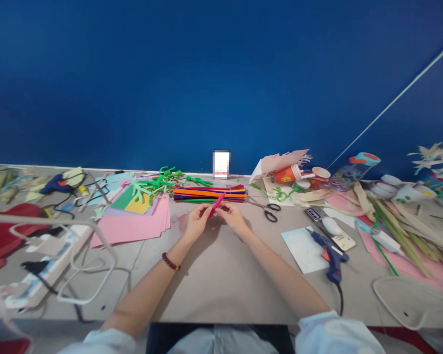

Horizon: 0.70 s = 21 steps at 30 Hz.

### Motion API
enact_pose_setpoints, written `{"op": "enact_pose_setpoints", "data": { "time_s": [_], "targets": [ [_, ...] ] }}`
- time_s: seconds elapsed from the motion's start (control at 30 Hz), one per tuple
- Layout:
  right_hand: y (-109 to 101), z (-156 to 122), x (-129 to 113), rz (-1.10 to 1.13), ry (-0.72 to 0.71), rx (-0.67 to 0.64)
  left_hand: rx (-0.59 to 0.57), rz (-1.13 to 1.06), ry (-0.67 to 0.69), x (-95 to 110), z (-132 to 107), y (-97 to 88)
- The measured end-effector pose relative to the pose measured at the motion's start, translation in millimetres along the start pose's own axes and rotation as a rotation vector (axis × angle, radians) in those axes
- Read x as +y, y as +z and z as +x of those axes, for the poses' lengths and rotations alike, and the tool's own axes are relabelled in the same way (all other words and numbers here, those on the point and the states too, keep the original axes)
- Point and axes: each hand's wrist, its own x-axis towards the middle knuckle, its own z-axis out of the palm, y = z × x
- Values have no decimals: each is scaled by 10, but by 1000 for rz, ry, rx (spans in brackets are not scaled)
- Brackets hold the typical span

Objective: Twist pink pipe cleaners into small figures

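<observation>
Both my hands meet over the middle of the grey table [214, 275]. My left hand [197, 220] and my right hand [232, 216] pinch a short bundle of pink pipe cleaners [217, 202] between their fingertips; it tilts up and away from me. A dark bead bracelet [170, 262] is on my left wrist. Just behind the hands lies a flat stack of pipe cleaners [209, 193] in orange, red, purple and green.
Pink and coloured paper sheets [133, 221] lie left, with green pipe-cleaner shapes [158, 183]. Scissors [268, 209] and a blue glue gun [330, 253] lie right, near paper cups [290, 173] and dried leaves [398, 226]. A power strip [47, 268] with cables sits far left.
</observation>
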Motion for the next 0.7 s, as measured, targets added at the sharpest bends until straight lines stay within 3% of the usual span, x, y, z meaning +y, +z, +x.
{"op": "enact_pose_setpoints", "data": {
  "time_s": [0.13,0.33,0.7],
  "targets": [
    [12,1,-33,-40,-11,16,-13,23,3,23,-5,-5],
    [5,-1,-58,-190,-200,11,14,-20,12,9,-22,26],
    [5,-37,-87,-418,-381,-14,-2,-18,-17,31,-17,16]
  ]
}}
